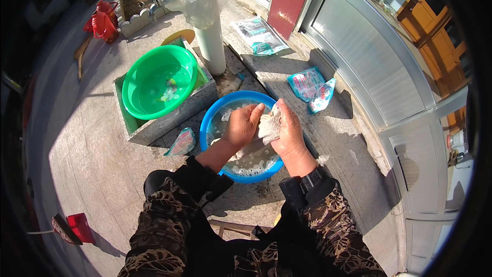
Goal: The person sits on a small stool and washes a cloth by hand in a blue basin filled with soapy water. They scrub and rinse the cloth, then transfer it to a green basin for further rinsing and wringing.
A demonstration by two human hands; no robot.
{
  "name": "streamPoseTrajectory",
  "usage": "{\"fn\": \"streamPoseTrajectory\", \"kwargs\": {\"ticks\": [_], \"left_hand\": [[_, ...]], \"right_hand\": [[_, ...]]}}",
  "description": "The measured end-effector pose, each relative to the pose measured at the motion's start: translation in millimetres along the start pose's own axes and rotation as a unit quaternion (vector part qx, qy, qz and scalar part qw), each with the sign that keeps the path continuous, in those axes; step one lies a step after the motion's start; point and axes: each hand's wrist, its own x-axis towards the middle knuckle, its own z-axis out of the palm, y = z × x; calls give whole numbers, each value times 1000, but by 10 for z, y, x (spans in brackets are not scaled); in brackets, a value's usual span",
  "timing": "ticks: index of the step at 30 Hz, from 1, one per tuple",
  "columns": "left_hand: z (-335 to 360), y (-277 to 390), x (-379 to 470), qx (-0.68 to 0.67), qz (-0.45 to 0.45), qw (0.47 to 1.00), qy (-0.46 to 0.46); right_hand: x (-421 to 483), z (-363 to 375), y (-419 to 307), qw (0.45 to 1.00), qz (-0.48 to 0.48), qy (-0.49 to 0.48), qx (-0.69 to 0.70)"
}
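Both hands are above a blue plastic basin that holds cloudy, sudsy water. My left hand has its fingers curled, with the thumb pointing up toward the other hand; its palm side is hidden. In my right hand is a bunched, wet, whitish cloth, gripped between fingers and palm. Part of the fabric hangs down between the hands toward the water. Whether the left fingers also grip that hanging part is hard to see.
A green basin with water rests on a stone trough. Behind stands a plastic-wrapped tap post. Detergent bags and a large plastic bag lie right; a small packet lies left. A red dustpan and red watering cans stand farther off.
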Motion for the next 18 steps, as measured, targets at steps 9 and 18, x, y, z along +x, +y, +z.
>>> {"fn": "streamPoseTrajectory", "kwargs": {"ticks": [9, 18], "left_hand": [[-264, -275, -70, 226, 114, 955, -153], [-395, -311, -45, -53, -8, 989, -140]], "right_hand": [[174, -243, -561, 986, -45, 122, 105], [152, -297, -620, 985, -68, 124, 99]]}}
